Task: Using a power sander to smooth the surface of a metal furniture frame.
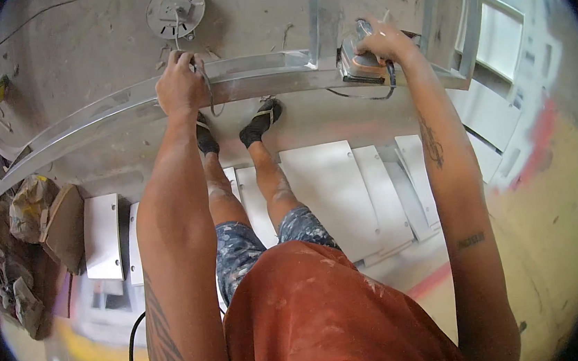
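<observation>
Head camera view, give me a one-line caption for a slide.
Left hand grips a pale grey metal frame rail while right hand presses an orange-bodied power sander onto it.

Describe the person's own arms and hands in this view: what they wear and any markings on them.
Both arms are bare, with no sleeves reaching the forearms and no gloves. The left hand and right hand show no rings or watch that I can make out. The left forearm carries a large dark tattoo of sweeping pointed shapes near the elbow. The right forearm has a small dark tattoo near the wrist and another further up.
</observation>
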The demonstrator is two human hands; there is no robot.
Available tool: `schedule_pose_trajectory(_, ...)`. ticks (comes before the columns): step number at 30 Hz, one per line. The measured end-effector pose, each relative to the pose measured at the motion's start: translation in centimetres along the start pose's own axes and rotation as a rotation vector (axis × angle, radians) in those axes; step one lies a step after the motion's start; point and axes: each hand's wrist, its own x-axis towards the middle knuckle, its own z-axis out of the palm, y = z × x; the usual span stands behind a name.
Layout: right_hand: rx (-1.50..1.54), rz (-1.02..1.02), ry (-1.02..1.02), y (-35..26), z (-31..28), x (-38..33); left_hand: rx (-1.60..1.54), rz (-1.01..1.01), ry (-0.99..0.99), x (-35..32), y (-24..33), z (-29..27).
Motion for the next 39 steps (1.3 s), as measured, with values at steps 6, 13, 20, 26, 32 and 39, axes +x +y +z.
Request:
schedule_pose_trajectory(6,-0.118,-0.156,0.235,3.7,2.8,-1.6,0.011,-0.002,-0.005,0.0,0.3,0.3)
schedule_pose_trajectory(13,-0.102,-0.141,0.368,7.6,3.5,-1.1,-0.012,0.01,-0.006,0.0,0.4,0.1)
schedule_pose_trajectory(20,0.506,-0.136,0.372,11.0,1.2,0.1,-0.04,0.036,0.028,0.0,0.5,0.0)
schedule_pose_trajectory(26,1.292,-0.054,0.183,8.9,4.6,0.1,0.046,-0.028,0.009,-0.1,0.0,0.2)
schedule_pose_trajectory(32,1.501,-0.015,0.265,8.4,8.0,0.8,0.022,0.017,0.003,-0.1,0.3,-0.1)
schedule_pose_trajectory(39,1.379,-0.083,0.317,8.4,6.8,2.6,0.001,0.052,0.013,0.0,0.8,0.0)
